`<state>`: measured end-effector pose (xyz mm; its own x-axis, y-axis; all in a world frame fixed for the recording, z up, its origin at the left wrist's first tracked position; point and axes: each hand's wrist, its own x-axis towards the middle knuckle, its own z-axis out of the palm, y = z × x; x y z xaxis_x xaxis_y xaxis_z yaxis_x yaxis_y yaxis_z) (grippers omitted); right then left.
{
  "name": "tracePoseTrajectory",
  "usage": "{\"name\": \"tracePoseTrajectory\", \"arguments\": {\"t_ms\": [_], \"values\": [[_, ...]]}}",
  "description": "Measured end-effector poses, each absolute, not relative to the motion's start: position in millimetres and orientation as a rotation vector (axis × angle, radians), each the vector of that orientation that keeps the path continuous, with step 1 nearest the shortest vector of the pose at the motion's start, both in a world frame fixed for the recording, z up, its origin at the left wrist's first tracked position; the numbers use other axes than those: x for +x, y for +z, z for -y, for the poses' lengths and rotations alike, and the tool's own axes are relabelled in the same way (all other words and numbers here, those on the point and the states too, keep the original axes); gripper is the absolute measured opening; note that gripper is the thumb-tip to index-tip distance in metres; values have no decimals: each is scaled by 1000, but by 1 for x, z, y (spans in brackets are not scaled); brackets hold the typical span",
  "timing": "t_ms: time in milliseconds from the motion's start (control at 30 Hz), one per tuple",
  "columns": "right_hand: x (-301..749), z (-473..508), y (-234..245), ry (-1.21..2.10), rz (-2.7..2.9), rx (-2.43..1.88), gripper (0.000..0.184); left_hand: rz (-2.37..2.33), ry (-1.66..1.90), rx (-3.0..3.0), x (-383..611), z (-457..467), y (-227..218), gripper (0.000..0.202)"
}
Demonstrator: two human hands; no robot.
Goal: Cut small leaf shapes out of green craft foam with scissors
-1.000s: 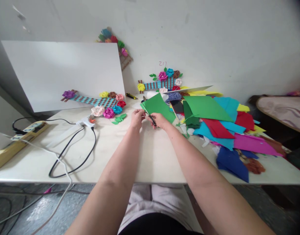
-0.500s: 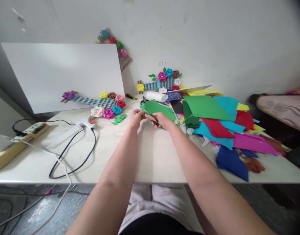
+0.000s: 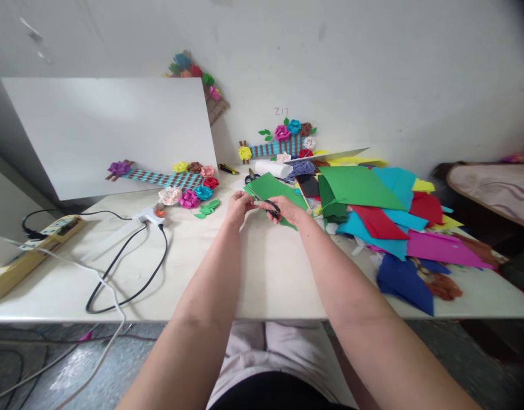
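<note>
My right hand (image 3: 287,209) is closed around black-handled scissors (image 3: 273,209), with the blades pointing up and left toward my left hand. My left hand (image 3: 241,206) is pinched at the blades on a small piece of green paper, mostly covered by the fingertips. Under and behind both hands lies a green paper sheet (image 3: 275,188). A little pile of cut green leaves (image 3: 208,208) rests to the left of my left hand. Another pair of scissors (image 3: 250,176) lies just beyond the sheet.
Coloured paper sheets (image 3: 364,185) are heaped on the right. On the left are a flower-decorated woven piece (image 3: 163,177), a glue gun (image 3: 150,215) with a looping cord and a power strip (image 3: 35,256). A white board (image 3: 112,131) leans on the wall; a utility knife (image 3: 228,169) lies near it.
Both hands stay in nearly the same place over the green sheet. The right hand and scissors have turned slightly, and the view has shifted a touch.
</note>
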<state>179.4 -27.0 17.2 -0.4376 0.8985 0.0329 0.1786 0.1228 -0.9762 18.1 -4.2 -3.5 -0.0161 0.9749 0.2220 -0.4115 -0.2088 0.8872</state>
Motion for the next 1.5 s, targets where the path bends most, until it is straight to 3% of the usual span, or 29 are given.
{"name": "tracePoseTrajectory", "arguments": {"t_ms": [633,1233,1500], "values": [[181,23,14,1338,1778,-1026,37,-625,1495,981,12,5,-3,17],[189,22,38,1456,1835,-1096,46,-622,1407,1054,8,4,-5,14],[185,25,38,1542,1707,-1039,42,-661,1445,982,10,1,-8,20]]}}
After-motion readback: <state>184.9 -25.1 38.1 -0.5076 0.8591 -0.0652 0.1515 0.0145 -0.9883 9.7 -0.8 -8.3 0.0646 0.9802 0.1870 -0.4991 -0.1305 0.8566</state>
